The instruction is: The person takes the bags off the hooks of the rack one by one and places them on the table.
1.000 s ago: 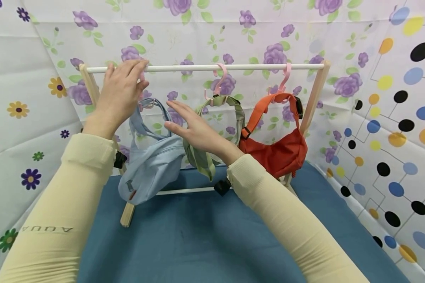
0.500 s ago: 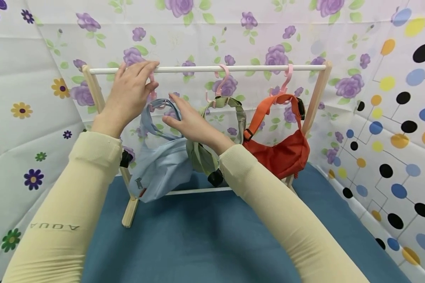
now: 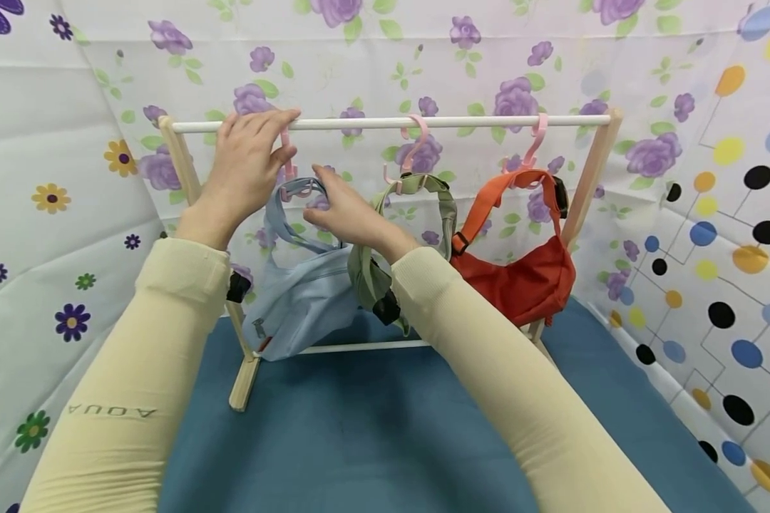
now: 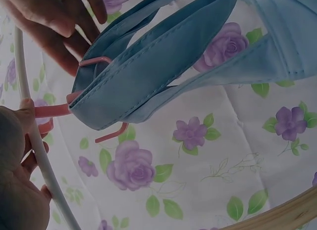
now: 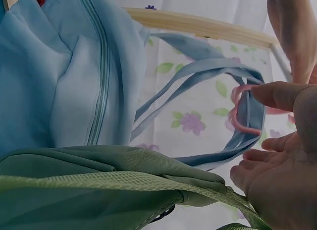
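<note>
Floral sheeting (image 3: 334, 71) backs the rack (image 3: 359, 123); near its left end, the blue bag (image 3: 308, 299) has slid right, closer to the green bag (image 3: 367, 278), in 1 second. Left hand (image 3: 247, 157) pinches its pink hanger (image 3: 286, 146); right hand (image 3: 349, 214) is spread beside the strap (image 4: 148, 76), contact unclear.

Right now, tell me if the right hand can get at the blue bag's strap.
Likely yes: the right hand is right beside the strap and holds nothing, and no object seems to block it; the green bag hangs close by but not between them.
</note>
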Demonstrator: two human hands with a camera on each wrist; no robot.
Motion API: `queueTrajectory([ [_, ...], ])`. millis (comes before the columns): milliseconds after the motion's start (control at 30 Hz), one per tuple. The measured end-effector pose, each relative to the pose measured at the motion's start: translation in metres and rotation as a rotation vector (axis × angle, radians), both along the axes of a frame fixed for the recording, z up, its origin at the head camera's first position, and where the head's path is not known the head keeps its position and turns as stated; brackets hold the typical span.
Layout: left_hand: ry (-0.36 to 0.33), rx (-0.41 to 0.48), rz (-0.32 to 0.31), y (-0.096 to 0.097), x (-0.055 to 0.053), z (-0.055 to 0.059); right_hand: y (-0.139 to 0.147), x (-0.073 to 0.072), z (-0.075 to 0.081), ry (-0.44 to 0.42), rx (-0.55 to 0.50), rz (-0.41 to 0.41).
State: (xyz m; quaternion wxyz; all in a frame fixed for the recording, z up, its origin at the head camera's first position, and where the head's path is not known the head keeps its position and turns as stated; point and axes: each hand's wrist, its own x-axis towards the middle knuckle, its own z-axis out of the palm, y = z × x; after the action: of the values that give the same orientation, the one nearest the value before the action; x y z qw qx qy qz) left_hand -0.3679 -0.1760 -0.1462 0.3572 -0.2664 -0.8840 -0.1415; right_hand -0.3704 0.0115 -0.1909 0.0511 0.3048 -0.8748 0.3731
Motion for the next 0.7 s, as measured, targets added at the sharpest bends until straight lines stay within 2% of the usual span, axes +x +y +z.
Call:
queueTrajectory([
  [233, -0.025, 0.016, -0.007, -0.005, 0.005, 0.003, -0.007, -0.003, -0.001, 0.003, -0.03, 0.001],
  [500, -0.037, 0.023, -0.009, -0.001, 0.004, 0.005, -0.01, -0.005, -0.006, 0.091, 0.0, -0.095],
  [600, -0.039, 0.025, -0.011, 0.0, 0.004, 0.004, -0.009, -0.005, -0.009, 0.155, 0.05, -0.128],
  [700, -0.032, 0.031, -0.011, 0.001, 0.004, 0.003, -0.009, -0.004, -0.012, 0.236, 0.082, -0.129],
])
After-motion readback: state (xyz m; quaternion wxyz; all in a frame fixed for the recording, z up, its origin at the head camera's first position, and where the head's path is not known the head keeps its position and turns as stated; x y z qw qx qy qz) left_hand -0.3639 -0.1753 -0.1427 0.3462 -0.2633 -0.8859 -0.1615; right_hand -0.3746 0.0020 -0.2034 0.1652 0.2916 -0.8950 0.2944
